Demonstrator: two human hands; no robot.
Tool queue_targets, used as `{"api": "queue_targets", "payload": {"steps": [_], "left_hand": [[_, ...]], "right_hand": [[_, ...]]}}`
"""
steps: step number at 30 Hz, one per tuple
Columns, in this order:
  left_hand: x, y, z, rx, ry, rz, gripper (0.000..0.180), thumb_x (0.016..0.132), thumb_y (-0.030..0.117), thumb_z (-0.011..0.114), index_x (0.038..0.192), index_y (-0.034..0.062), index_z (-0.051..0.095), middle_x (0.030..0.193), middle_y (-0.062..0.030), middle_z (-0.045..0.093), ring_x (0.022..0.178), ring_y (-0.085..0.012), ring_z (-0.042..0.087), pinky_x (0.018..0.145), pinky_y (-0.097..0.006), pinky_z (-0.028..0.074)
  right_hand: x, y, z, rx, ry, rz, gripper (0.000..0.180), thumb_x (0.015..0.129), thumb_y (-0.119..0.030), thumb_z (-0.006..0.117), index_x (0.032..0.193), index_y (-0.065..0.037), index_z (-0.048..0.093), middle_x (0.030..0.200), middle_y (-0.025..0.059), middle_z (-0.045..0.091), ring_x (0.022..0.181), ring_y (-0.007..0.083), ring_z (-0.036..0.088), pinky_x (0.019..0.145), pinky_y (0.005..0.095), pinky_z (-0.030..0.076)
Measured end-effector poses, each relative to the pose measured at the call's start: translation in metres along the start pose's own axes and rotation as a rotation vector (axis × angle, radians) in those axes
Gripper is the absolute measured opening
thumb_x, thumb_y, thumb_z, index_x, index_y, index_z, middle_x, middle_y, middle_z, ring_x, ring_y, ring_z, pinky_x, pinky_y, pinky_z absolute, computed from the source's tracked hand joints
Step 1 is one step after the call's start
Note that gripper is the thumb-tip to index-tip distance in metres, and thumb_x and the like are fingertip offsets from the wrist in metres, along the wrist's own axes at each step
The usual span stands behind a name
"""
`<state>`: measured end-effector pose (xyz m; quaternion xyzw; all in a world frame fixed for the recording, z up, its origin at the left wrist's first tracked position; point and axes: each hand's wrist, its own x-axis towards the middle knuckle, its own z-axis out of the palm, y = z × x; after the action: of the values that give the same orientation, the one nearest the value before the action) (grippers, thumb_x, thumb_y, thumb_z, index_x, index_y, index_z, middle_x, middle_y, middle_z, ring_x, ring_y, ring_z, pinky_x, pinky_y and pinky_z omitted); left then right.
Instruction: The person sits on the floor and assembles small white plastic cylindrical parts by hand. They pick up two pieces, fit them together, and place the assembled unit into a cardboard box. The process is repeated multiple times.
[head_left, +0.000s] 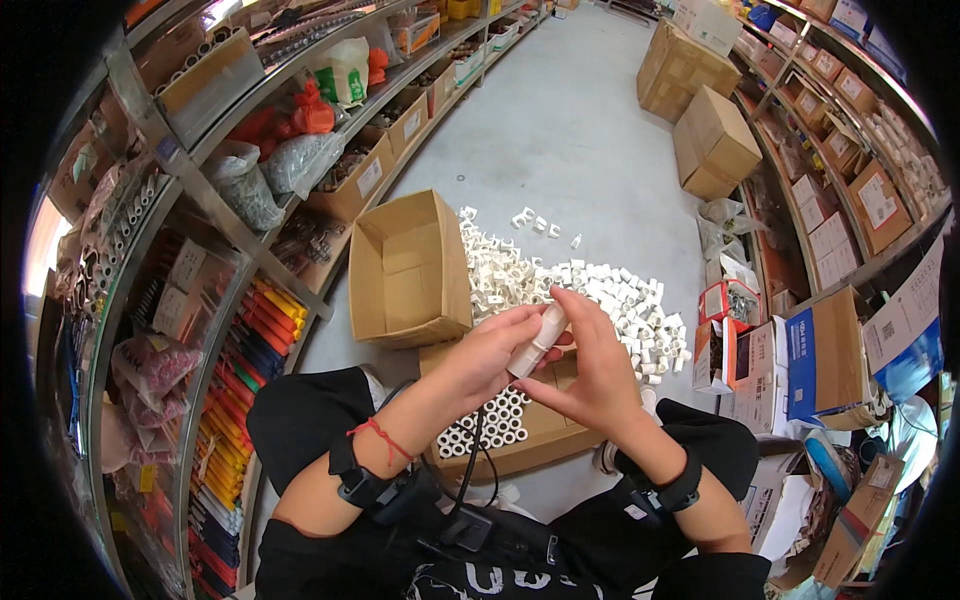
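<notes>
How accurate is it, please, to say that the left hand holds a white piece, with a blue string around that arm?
Not quite: the head view shows that the left hand holds a white piece, but the string around that arm is red, not blue.

White fitting [537, 342]: part hid by L hand [488, 352].
Low carton [565, 440]: 6 o'clock of fitting, part hid by R hand [600, 375].
Red box [714, 300]: abt 3 o'clock, bits [742, 302] prob metal, too sm to ID.
Shirt print [487, 577]: cut, 6 o'clock edge.

head-worn fisheye looks down at both hands [485, 360], close
</notes>
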<state>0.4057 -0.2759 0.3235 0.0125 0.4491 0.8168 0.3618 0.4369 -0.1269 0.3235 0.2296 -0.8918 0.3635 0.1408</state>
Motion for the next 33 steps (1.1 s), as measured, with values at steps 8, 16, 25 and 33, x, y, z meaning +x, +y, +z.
{"api": "queue_targets", "payload": {"steps": [8,16,25,33], "left_hand": [[0.001,-0.003,-0.004,-0.131,0.003,0.011,0.033,0.093,0.019,0.037,0.121,0.0016,0.038,0.112,-0.01,0.048,0.104,-0.019,0.049,0.092,-0.033,0.041],[0.004,-0.002,-0.009,-0.005,0.005,-0.045,0.033,0.091,0.025,0.041,0.116,0.0037,0.045,0.106,-0.0073,0.053,0.099,-0.0159,0.052,0.086,-0.029,0.043],[0.001,0.001,-0.008,0.272,0.0,0.059,0.033,0.084,0.029,0.057,0.104,0.0025,0.054,0.092,-0.0024,0.057,0.082,-0.0085,0.054,0.072,-0.022,0.044],[0.001,0.005,-0.011,0.101,-0.005,0.061,0.034,0.087,0.029,0.051,0.11,0.0041,0.051,0.101,-0.0042,0.056,0.093,-0.012,0.054,0.083,-0.026,0.044]], "right_hand": [[0.005,-0.002,0.004,-0.001,0.047,-0.018,0.081,0.055,-0.015,0.073,0.125,-0.004,0.035,0.111,0.014,0.047,0.099,0.0292,0.047,0.083,0.0355,0.041],[0.007,0.001,-0.007,-0.079,0.069,-0.06,0.069,0.053,-0.015,0.074,0.113,-0.004,0.043,0.108,0.011,0.049,0.096,0.0264,0.048,0.078,0.0336,0.044],[0.01,0.003,-0.019,-0.001,-0.009,-0.13,0.072,0.052,-0.007,0.073,0.116,-0.006,0.04,0.111,0.0118,0.047,0.101,0.0279,0.047,0.082,0.0345,0.043],[0.005,0.0,-0.015,0.45,-0.03,0.277,0.075,0.058,-0.004,0.077,0.118,-0.006,0.033,0.104,0.0107,0.048,0.089,0.0179,0.055,0.069,0.0263,0.05]]}}
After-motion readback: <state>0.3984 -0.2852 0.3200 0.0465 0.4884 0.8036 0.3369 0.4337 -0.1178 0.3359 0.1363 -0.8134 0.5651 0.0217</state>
